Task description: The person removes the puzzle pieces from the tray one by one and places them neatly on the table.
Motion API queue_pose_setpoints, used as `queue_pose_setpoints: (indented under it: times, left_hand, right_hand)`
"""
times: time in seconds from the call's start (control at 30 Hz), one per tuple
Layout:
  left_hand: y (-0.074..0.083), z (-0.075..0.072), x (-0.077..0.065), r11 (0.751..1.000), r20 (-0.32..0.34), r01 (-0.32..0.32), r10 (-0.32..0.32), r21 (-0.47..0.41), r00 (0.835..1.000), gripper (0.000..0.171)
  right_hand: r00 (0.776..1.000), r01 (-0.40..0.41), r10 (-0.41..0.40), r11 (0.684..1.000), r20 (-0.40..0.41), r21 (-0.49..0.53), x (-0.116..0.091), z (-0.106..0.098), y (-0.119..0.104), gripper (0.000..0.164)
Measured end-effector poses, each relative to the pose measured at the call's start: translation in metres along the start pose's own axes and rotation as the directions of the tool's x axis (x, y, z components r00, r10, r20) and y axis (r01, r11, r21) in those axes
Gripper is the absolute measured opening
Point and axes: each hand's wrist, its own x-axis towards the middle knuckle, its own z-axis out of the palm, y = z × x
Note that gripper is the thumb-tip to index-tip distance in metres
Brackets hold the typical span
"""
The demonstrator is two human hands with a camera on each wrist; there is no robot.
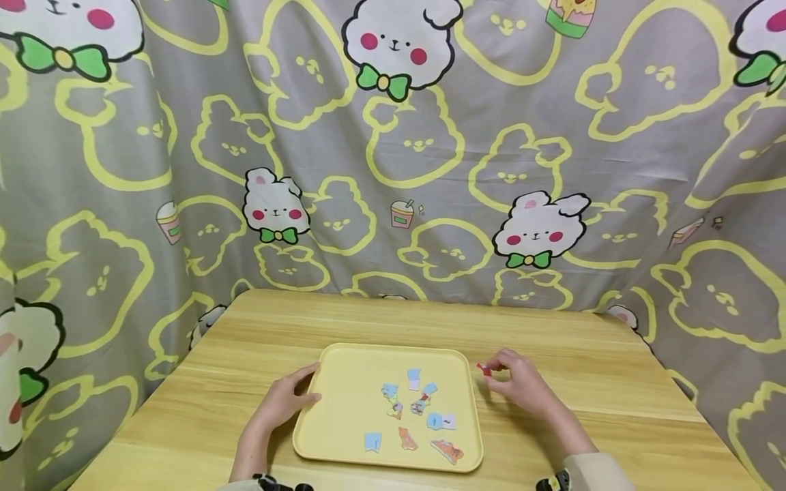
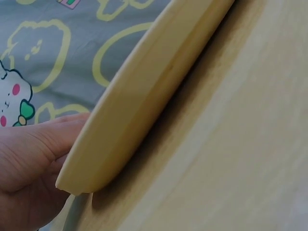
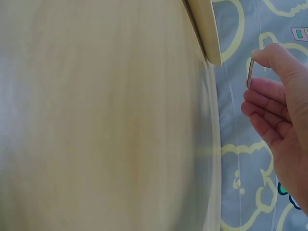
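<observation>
head view: wooden table (image 1: 552, 327) under yellow tray (image 1: 344, 402). left hand (image 1: 284, 402) spread, resting at tray's left rim; right hand (image 1: 520, 383) pinching, beyond tray's right rim. work seems partway: on tray, some picture pieces (image 1: 419, 407) appear joined in small clusters; 3 loose pieces (image 1: 372, 442) by tray's near rim look unplaced. red piece (image 1: 484, 369), pinched by right hand, also seems unplaced.

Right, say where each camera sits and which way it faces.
Head: on the head, facing forward and down at the yellow tray and jigsaw pieces; left hand and right hand show.
Left wrist: worn there, facing the tray's outer wall; left hand shows.
Right wrist: worn there, facing the wooden tabletop; right hand shows, pinching a thin piece.
Both wrist views share tray and cartoon curtain.
</observation>
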Motion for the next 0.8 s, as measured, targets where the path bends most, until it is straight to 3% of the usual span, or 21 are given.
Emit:
queue_pose_setpoints:
  times: [0.23,0.5,0.8]
  left_hand:
    - [-0.0008,0.0008,0.0008,1.000,-0.002,0.011,-0.011,-0.012,1.000,0.064]
    - [-0.0025,0.0020,0.0002,0.999,0.009,0.021,-0.020,-0.027,1.000,0.065]
    - [-0.0025,0.0010,0.0003,1.000,0.013,0.013,-0.012,-0.024,1.000,0.065]
  right_hand:
    - [0.999,-0.035,0.035,0.999,0.008,-0.018,-0.0028,-0.0054,0.0024,0.013]
    - [1.000,-0.013,0.013,1.000,0.010,-0.018,-0.0044,-0.0045,0.0055,0.013]
    - [0.996,-0.030,0.036,0.997,0.088,-0.069,-0.0035,-0.0051,0.0091,0.010]
